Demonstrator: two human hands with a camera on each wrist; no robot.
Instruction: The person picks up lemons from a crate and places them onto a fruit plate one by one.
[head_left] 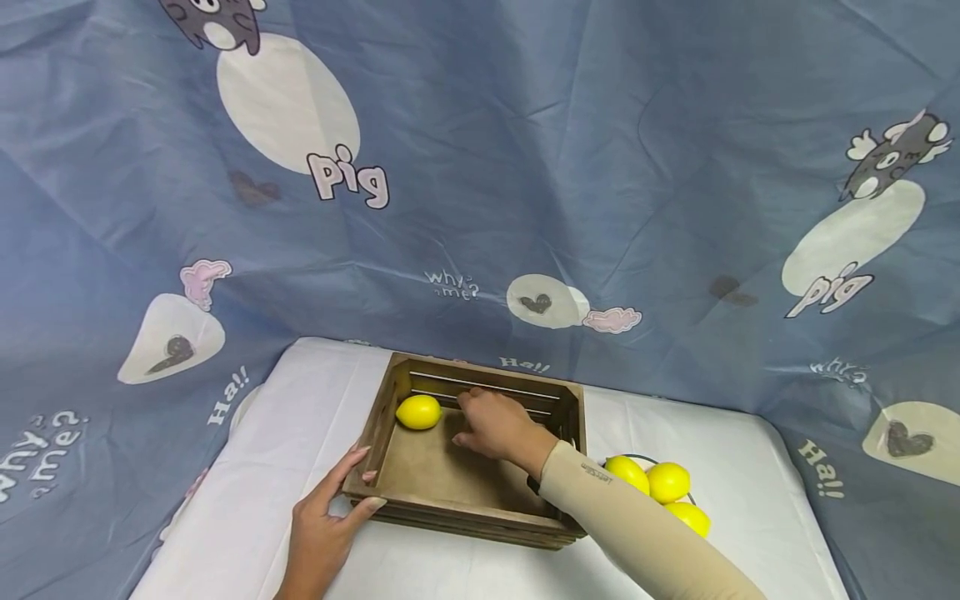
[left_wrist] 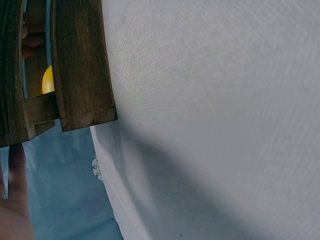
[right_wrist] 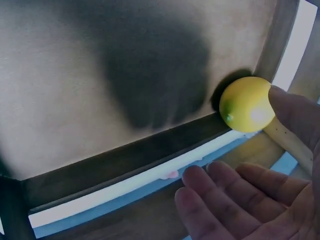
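A brown slatted wooden crate [head_left: 457,512] stands on the white-covered table. My left hand [head_left: 322,521] grips its front left corner, thumb at the front and fingers over the left rim. Inside the crate, a lemon [head_left: 418,412] lies by the back left corner. My right hand [head_left: 498,427] reaches into the crate, to the right of that lemon, and holds nothing. In the right wrist view its fingers [right_wrist: 225,200] are loosely bent, and the thumb appears beside the lemon [right_wrist: 247,105]; whether they touch is unclear there, but the head view shows a gap.
Right of the crate, several lemons [head_left: 668,482] sit together on a dark-rimmed plate [head_left: 642,457], partly hidden by my right sleeve [head_left: 630,521]. A blue printed cloth [head_left: 465,208] hangs behind and beside the table [head_left: 720,433].
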